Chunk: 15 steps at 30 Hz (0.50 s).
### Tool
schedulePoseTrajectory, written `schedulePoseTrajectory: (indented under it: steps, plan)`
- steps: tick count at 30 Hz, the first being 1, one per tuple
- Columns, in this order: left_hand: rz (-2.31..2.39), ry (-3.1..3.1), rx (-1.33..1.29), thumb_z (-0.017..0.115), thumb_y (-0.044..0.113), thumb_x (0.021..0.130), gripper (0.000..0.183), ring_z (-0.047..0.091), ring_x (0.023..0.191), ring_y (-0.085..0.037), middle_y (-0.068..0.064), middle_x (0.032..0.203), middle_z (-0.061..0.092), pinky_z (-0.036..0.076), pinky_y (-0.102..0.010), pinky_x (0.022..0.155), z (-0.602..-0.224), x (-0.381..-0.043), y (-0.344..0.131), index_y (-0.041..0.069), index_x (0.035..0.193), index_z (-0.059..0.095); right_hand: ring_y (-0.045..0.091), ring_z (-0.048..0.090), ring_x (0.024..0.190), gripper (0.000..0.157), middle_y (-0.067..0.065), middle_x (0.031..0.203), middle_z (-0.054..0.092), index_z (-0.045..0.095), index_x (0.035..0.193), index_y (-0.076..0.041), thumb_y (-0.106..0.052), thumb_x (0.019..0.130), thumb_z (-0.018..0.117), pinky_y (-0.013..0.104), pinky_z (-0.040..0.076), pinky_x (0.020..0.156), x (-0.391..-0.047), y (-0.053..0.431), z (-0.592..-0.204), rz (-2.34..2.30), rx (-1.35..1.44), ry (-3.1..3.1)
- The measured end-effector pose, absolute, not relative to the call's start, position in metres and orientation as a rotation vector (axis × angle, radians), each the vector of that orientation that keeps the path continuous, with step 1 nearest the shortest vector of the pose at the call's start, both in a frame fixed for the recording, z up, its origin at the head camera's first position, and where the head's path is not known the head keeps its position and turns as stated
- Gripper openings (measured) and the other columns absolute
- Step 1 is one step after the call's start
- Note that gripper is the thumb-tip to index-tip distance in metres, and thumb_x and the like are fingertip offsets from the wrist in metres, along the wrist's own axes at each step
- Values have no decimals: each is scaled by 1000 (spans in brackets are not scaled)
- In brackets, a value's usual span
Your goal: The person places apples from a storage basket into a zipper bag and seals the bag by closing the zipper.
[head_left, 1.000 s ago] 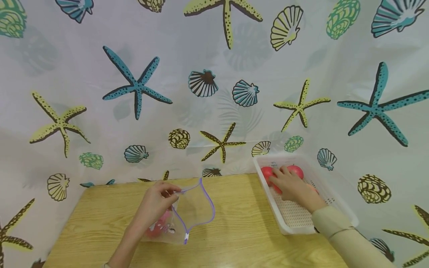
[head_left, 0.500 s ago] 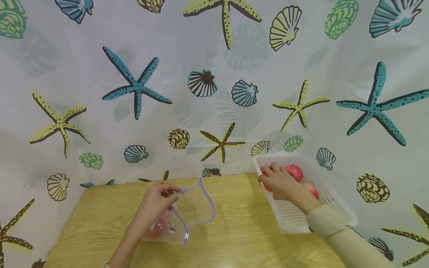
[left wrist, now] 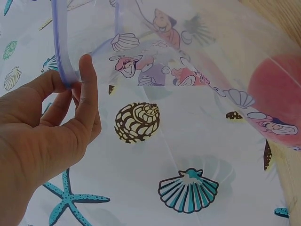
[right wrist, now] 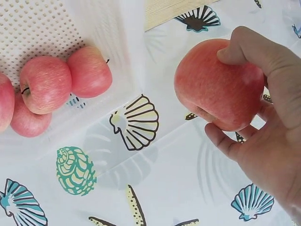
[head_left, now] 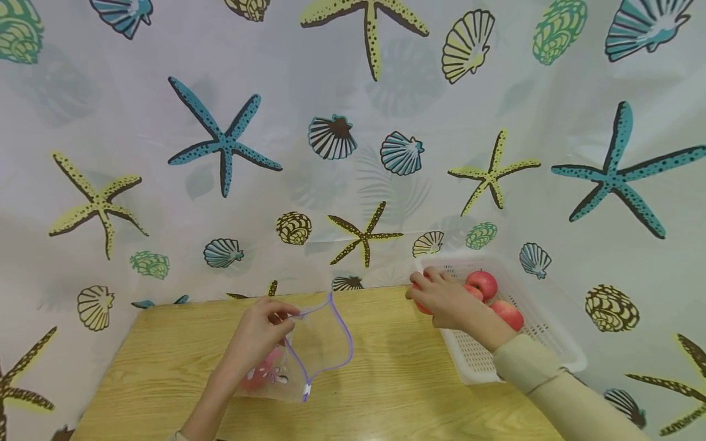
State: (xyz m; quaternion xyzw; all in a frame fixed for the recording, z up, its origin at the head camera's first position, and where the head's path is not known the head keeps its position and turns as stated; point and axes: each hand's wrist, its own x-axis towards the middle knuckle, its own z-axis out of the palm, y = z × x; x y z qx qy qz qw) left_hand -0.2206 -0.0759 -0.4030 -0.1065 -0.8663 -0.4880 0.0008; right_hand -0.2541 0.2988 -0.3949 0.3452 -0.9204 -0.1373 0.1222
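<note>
My left hand point(head_left: 259, 331) pinches the upper edge of a clear zip bag point(head_left: 322, 343), whose purple-lined mouth gapes toward the right. Inside the bag, a red apple point(left wrist: 277, 94) shows through the printed film in the left wrist view. Thumb and fingers of my right hand point(head_left: 449, 303) grip another red apple point(right wrist: 216, 84), clear of the other fruit, at the left rim of a white plastic basket point(head_left: 480, 377). Most of this apple is hidden behind the hand in the head view. Several more apples point(right wrist: 47, 84) lie in the basket.
The bag and the basket stand on a wooden table point(head_left: 380, 367), with bare wood between them. A white sheet point(head_left: 353, 177) printed with starfish and shells hangs behind the table and along its sides. A white slider point(head_left: 307, 389) sits at the bag's front corner.
My right hand has lifted the apple out from among the others and moved left to the basket's rim. More apples have come into sight behind it. The left hand and bag stay put.
</note>
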Motion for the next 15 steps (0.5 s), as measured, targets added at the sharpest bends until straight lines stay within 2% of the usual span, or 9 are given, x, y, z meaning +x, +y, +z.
schedulePoseTrajectory:
  steps: [7, 15]
  plan:
    - [-1514, -2725, -344, 60, 5, 82, 20, 56, 66, -15, -6, 94, 53, 52, -24, 54, -402, -221, -75, 10, 98, 71, 28, 43, 102, 53, 4, 114, 48, 59, 107, -21, -13, 59, 81, 39, 44, 72, -255, 273, -391, -417, 1108, -2621]
    - [-1502, -2741, -331, 60, 6, 82, 20, 55, 68, -15, -4, 94, 53, 51, -24, 54, -405, -222, -74, 12, 98, 71, 28, 42, 106, 56, 4, 121, 45, 57, 111, -23, -14, 60, 79, 41, 44, 74, -254, 247, -386, -464, 1175, -2597]
